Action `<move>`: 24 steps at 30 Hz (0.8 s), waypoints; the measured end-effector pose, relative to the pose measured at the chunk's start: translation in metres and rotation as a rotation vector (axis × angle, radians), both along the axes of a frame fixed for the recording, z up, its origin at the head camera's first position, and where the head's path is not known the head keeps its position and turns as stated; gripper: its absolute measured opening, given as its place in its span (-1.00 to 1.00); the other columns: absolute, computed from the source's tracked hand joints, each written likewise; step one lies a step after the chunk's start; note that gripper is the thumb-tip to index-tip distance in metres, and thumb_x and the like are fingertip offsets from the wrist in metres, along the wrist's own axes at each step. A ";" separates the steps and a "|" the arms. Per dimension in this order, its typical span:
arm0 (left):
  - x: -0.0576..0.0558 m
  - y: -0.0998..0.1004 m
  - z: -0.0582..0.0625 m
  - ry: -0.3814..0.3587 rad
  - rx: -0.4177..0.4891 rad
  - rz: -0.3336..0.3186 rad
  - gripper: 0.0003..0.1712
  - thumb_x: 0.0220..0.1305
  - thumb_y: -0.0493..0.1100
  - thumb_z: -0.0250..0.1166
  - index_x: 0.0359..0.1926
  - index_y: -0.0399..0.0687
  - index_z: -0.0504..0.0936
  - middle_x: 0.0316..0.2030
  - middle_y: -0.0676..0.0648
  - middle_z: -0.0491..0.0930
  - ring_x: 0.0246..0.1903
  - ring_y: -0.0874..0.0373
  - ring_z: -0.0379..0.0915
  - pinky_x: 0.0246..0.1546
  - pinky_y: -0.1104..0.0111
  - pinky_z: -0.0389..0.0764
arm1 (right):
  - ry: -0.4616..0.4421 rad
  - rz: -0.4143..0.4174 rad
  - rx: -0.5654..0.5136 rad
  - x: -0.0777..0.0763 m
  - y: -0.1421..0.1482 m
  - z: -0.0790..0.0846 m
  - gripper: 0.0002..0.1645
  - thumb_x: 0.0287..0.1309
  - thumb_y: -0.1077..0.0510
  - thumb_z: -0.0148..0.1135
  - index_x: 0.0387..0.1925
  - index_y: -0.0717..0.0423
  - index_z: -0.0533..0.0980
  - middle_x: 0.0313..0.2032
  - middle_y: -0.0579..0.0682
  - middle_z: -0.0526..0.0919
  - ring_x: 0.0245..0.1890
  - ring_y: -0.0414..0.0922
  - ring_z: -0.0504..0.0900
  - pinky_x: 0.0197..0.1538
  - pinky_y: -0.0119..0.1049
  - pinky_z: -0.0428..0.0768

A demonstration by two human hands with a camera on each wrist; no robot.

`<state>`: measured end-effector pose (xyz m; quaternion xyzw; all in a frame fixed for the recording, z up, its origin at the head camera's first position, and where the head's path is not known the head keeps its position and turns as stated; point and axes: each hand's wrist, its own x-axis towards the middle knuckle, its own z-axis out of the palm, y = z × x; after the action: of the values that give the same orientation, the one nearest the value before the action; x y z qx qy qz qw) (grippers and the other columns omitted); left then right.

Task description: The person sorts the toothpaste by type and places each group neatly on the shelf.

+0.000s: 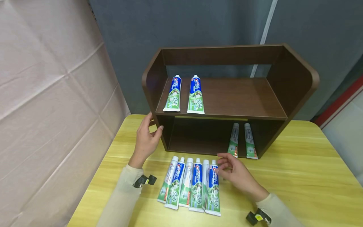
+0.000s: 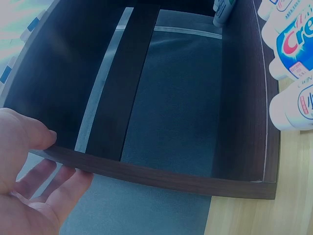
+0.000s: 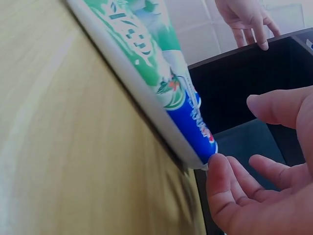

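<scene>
My left hand [image 1: 147, 140] holds the left side panel of a dark brown two-tier shelf [image 1: 235, 94]. In the left wrist view its thumb [image 2: 43, 136] lies on the inner face and the fingers are outside the edge. My right hand [image 1: 236, 172] is at the right end of a row of toothpaste tubes, thumb and fingers apart. In the right wrist view a fingertip [image 3: 218, 169] is right at the cap end of the rightmost blue and green Crest toothpaste tube [image 1: 213, 192]. White and green toothpaste tubes [image 1: 185, 186] alternate with the blue ones in this row, caps toward the shelf.
Two Crest tubes, one at the far left [image 1: 173, 94] and one beside it [image 1: 195, 96], lie on the upper tier. Two white and green tubes [image 1: 234, 140] lie at the lower tier's right. The yellow wooden table [image 1: 312, 176] bears everything; a pale cloth wall [image 1: 56, 94] stands left.
</scene>
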<state>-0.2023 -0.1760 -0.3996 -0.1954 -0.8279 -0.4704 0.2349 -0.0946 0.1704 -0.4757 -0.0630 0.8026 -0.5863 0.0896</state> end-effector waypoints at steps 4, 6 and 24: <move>0.000 0.000 -0.001 0.001 0.002 0.000 -0.24 0.39 -0.34 0.37 0.53 0.07 0.37 0.23 -0.20 0.56 0.13 -0.19 0.65 -0.18 0.02 0.85 | -0.009 -0.012 0.031 0.001 -0.001 -0.005 -0.25 0.23 0.24 0.48 0.39 0.28 0.39 0.12 0.22 0.63 -0.02 -0.01 0.64 0.00 -0.41 0.74; -0.001 0.000 -0.001 0.000 0.002 0.001 -0.25 0.39 -0.34 0.37 0.53 0.06 0.37 0.23 -0.20 0.56 0.13 -0.19 0.65 -0.18 0.01 0.84 | -0.015 -0.013 0.045 0.001 -0.001 -0.009 -0.22 0.22 0.21 0.50 0.40 0.28 0.39 0.14 0.21 0.63 -0.03 -0.03 0.66 -0.01 -0.41 0.73; -0.001 0.000 -0.003 0.010 -0.006 0.007 -0.27 0.39 -0.33 0.38 0.51 0.03 0.38 0.24 -0.23 0.55 0.13 -0.22 0.65 -0.19 0.01 0.84 | 0.041 0.104 0.195 -0.002 -0.004 -0.015 0.22 -0.08 0.09 0.72 0.50 0.46 0.26 0.08 0.20 0.57 -0.25 -0.10 0.53 -0.29 -0.40 0.57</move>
<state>-0.2032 -0.1758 -0.4021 -0.1956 -0.8287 -0.4663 0.2401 -0.0964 0.1667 -0.4909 -0.1075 0.8532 -0.4986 0.1093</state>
